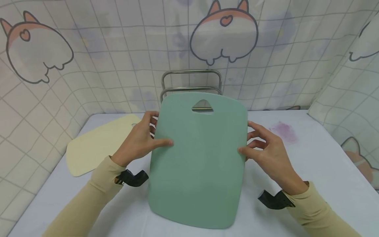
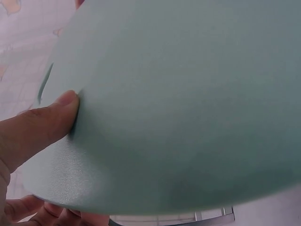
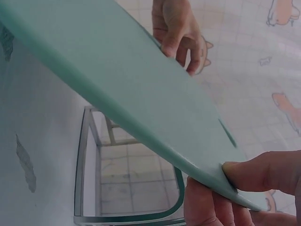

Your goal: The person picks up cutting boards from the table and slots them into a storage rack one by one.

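Note:
A green cutting board (image 1: 198, 164) with a triangular handle hole is held up, tilted, in front of a metal rack (image 1: 191, 89). My left hand (image 1: 143, 140) grips its left edge, thumb on the near face and fingers behind. At the right edge, my right hand (image 1: 267, 149) pinches the board between thumb and fingers. The right wrist view shows the board (image 3: 127, 80) edge-on, with the rack (image 3: 82, 165) beyond it. In the left wrist view the board (image 2: 178, 108) fills most of the picture. It hides the lower part of the rack in the head view.
A pale yellow cutting board (image 1: 97, 144) lies flat on the white table (image 1: 314, 164) at the left. Behind the table hangs a grid-patterned curtain (image 1: 133, 49) with cartoon prints. A pink stain (image 1: 284, 132) marks the table at the right.

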Demonstrator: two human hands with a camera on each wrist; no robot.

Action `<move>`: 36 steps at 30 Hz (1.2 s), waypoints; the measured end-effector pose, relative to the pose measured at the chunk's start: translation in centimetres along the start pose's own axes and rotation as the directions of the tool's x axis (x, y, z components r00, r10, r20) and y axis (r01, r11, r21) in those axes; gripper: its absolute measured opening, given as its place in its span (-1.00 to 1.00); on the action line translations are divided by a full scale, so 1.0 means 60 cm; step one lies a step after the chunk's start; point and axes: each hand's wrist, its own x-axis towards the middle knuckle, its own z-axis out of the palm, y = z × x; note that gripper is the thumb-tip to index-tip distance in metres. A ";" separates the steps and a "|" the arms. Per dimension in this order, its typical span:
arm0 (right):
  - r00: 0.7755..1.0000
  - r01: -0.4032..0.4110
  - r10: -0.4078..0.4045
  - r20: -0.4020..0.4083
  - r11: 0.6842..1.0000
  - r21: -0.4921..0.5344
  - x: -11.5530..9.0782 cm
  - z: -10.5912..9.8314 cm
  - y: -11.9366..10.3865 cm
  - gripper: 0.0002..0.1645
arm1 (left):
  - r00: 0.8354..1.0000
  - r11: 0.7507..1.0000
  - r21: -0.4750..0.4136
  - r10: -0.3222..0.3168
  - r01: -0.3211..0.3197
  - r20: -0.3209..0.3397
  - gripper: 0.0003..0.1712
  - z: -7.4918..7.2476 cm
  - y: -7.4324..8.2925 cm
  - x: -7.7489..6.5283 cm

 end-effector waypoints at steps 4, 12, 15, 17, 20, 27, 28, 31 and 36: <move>1.000 0.003 -0.003 -0.004 1.000 -0.007 0.000 -0.004 -0.003 -0.05 | 1.000 1.000 -0.001 0.001 -0.001 -0.004 0.05 0.001 0.003 0.002; 1.000 0.012 -0.012 -0.015 1.000 -0.018 0.003 -0.011 -0.008 -0.06 | 1.000 1.000 -0.013 0.004 -0.004 -0.011 0.06 0.002 0.010 0.006; 1.000 0.016 -0.017 -0.022 1.000 -0.024 0.004 -0.014 -0.009 -0.06 | 1.000 1.000 -0.020 0.002 -0.002 -0.013 0.06 0.003 0.012 0.007; 0.999 0.019 -0.020 -0.027 0.999 -0.029 0.005 -0.016 -0.010 -0.06 | 1.000 1.000 -0.026 0.000 -0.001 -0.016 0.06 0.004 0.013 0.008; 0.999 0.023 -0.024 -0.032 0.999 -0.036 0.005 -0.019 -0.010 -0.06 | 1.000 0.999 -0.032 0.003 -0.004 -0.017 0.08 0.006 0.015 0.009; 0.999 0.033 -0.034 -0.038 0.999 -0.037 0.004 -0.025 -0.010 -0.06 | 1.000 0.999 -0.028 0.015 -0.016 -0.022 0.07 0.011 0.021 0.010; 0.999 0.035 -0.036 -0.040 0.999 -0.038 0.004 -0.026 -0.010 -0.06 | 1.000 0.999 -0.027 0.016 -0.017 -0.024 0.07 0.012 0.022 0.010; 0.998 0.042 -0.044 -0.045 0.998 -0.040 0.003 -0.028 -0.010 -0.06 | 0.999 0.999 -0.027 0.017 -0.018 -0.029 0.06 0.014 0.024 0.011; 0.997 0.057 -0.059 -0.053 0.997 -0.044 0.002 -0.032 -0.008 -0.07 | 0.999 1.000 -0.020 0.017 -0.018 -0.029 0.07 0.017 0.028 0.013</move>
